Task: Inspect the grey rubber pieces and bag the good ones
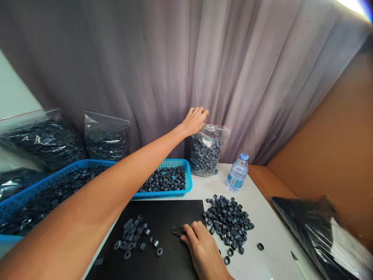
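Observation:
My left hand (pixel 196 119) reaches far forward to the top left corner of a clear zip bag (pixel 205 153) filled with dark grey plastic rings. Its fingers are curled and their tips are hidden, so whatever is in them cannot be made out. Low in the middle, my right hand (pixel 201 247) is closed around small dark nippers (pixel 177 231), whose jaws point left above a black mat (pixel 175 210). A loose group of grey rings (pixel 132 235) lies on the mat to the left. Right of the mat, a larger heap of rings (pixel 229 219) rests on the white table.
Blue baskets (pixel 187 190) full of rings stand behind and left of the mat, partly hidden by my left arm. Filled plastic bags (pixel 106 142) stand behind them. A water bottle (pixel 237 173) stands at the back right, near a cardboard wall (pixel 326 147) and a dark plastic-wrapped bundle (pixel 314 225).

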A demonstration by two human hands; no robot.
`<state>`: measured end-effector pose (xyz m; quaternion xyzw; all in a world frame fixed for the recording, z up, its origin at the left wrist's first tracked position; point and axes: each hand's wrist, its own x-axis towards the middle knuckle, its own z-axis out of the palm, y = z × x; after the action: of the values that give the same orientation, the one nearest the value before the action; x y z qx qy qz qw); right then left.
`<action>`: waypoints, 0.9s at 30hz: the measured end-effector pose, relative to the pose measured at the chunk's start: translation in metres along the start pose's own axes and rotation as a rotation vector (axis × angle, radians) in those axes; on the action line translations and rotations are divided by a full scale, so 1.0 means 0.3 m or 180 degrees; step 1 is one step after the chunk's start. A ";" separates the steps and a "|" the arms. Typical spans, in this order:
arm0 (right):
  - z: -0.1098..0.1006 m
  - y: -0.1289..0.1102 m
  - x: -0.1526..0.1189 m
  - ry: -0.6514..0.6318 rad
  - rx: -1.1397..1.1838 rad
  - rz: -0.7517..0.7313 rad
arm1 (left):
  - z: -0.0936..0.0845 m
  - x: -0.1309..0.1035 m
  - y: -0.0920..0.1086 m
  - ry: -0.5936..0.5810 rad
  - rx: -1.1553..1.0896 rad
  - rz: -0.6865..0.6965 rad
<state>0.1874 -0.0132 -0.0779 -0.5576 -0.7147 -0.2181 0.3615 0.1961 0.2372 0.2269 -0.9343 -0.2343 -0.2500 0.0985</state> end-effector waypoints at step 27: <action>-0.121 0.004 -0.002 -0.1028 0.0756 0.0846 | 0.075 -1.197 0.215 -0.1335 -0.2175 -0.0718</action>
<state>0.1985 -0.0394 -0.0552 -0.6279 -0.7042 0.0089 0.3312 -0.0378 0.0483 0.0188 -0.9124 -0.2537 -0.1270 -0.2951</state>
